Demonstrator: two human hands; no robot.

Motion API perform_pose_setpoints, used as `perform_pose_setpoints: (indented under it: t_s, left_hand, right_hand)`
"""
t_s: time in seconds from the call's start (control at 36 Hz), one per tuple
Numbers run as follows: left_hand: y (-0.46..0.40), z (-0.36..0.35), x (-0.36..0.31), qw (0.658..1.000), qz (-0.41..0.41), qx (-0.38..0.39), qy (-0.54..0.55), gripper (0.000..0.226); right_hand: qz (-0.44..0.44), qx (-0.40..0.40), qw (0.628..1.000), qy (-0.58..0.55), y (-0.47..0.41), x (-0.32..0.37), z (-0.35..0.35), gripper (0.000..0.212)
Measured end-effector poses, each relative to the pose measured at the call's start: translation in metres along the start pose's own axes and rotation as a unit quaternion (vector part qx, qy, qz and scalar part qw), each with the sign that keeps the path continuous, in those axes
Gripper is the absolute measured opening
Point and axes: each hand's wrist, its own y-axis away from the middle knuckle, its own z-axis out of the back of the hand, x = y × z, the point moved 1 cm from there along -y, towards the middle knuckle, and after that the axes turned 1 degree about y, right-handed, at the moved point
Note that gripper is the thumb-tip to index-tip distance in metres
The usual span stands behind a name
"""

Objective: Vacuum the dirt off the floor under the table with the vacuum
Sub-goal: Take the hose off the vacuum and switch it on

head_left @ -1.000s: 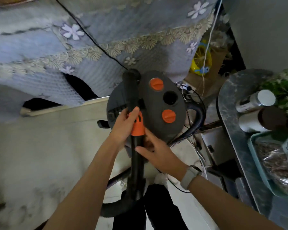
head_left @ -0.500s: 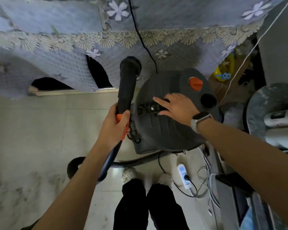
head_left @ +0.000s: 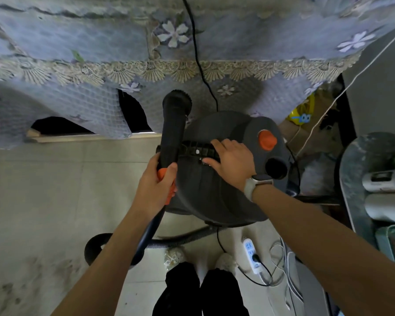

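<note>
Gripping the stiff, light wand [head_left: 172,131] in my left hand [head_left: 154,185], I rest my right hand [head_left: 232,161], fingers flat, on the bulky vacuum [head_left: 217,197]'s handle [head_left: 197,150], its best lifting point.

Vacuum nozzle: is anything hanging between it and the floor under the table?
Yes. The lace-edged tablecloth hangs low across the table front, right behind the nozzle that the left hand holds up. Dark gaps show where the cloth parts; those look like the way in.

Dim, soft daylight from upper right; deep shadow under the tablecloth [head_left: 82,106]; fisheye bending at edges; slight overall softness.
</note>
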Motion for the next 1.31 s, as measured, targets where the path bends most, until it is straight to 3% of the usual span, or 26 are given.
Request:
perform_pose_setpoints:
  t_s: [0.28, 0.47, 0.89, 1.0, 1.08, 1.17, 1.31]
  left_hand:
    - [0.014, 0.029, 0.005, 1.0, 0.006, -0.015, 0.013, 0.017]
    - [0.012, 0.034, 0.002, 0.999, 0.002, -0.006, 0.031, 0.017]
    - [0.031, 0.007, 0.01, 0.999, -0.014, 0.029, 0.008, 0.031]
    - [0.042, -0.001, 0.017, 1.0, -0.008, 0.019, 0.005, 0.032]
    - [0.051, -0.009, 0.02, 1.0, 0.003, 0.009, 0.024, 0.031]
    - [0.059, -0.016, 0.023, 0.999, 0.009, -0.002, 0.031, 0.028]
    - [0.073, -0.03, 0.027, 0.998, 0.03, -0.021, 0.059, 0.024]
  right_hand:
    - [-0.08, 0.064, 0.994, 0.027, -0.05, 0.025, 0.013, 0.058]
    - [-0.202, 0.103, 0.974, 0.011, -0.048, 0.009, 0.018, 0.063]
    - [-0.337, 0.077, 0.937, -0.06, -0.033, -0.032, 0.02, 0.058]
    - [-0.267, 0.028, 0.95, -0.157, -0.015, -0.038, 0.015, 0.059]
    - [-0.158, -0.003, 0.975, -0.157, 0.027, -0.038, 0.013, 0.075]
    - [-0.087, -0.028, 0.985, -0.148, 0.074, -0.036, 0.008, 0.076]
    - [0.032, 0.059, 0.997, -0.038, 0.126, -0.039, -0.021, 0.094]
